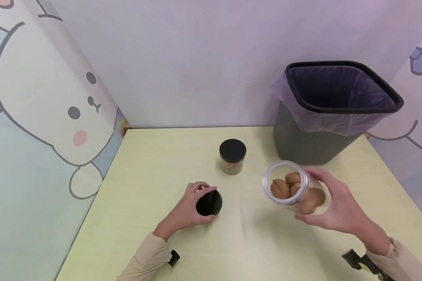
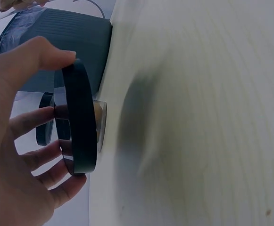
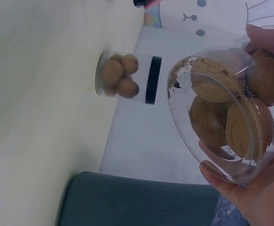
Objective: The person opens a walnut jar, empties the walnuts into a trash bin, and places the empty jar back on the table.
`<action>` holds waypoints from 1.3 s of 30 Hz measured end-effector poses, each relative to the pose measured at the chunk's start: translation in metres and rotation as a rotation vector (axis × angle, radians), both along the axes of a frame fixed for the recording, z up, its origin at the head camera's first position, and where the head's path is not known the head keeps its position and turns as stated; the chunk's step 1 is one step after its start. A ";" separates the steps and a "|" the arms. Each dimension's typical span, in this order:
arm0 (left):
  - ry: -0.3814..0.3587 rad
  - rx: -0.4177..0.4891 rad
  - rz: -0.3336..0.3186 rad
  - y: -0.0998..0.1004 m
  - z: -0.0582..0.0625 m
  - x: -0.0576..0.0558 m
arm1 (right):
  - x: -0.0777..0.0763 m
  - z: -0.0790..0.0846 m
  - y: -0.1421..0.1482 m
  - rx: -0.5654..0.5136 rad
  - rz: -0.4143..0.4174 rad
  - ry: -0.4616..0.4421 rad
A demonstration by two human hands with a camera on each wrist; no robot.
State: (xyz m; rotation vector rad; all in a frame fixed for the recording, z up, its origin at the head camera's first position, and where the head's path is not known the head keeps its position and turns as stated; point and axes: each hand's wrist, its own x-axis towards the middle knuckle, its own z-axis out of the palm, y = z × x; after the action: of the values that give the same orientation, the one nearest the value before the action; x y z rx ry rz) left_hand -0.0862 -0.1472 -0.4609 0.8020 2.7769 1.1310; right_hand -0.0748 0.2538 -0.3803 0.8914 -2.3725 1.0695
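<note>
My left hand (image 1: 190, 208) grips a round black lid (image 1: 210, 203) by its rim, between thumb and fingers. In the left wrist view the lid (image 2: 82, 117) hangs a little above the table, its shadow cast on the wood. To the right, my right hand (image 1: 346, 203) holds a clear jar (image 1: 314, 191) of brown nuts (image 1: 280, 189) above the table. The jar is tilted, its uncovered mouth facing left and up; its base (image 3: 217, 117) shows in the right wrist view. A second jar (image 1: 232, 166), with a black lid on, stands upright beyond both hands with brown nuts (image 3: 120, 75) inside.
A grey trash bin (image 1: 302, 136) with a black rim and a purplish plastic liner stands at the table's back right, just behind the held jar. The pale wooden table (image 1: 154, 160) meets a plain wall (image 1: 197, 70) at its back. Cartoon-printed panels (image 1: 31, 164) flank both sides.
</note>
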 end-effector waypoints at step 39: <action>-0.021 -0.094 0.057 0.013 0.002 -0.004 | 0.002 0.030 0.058 0.001 -0.189 0.071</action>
State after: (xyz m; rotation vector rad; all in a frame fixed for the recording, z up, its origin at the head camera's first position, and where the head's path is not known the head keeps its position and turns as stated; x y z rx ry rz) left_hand -0.0903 -0.1337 -0.4590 0.7018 2.8282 1.0026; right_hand -0.0725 0.3116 -0.3498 0.6785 -2.3445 0.9467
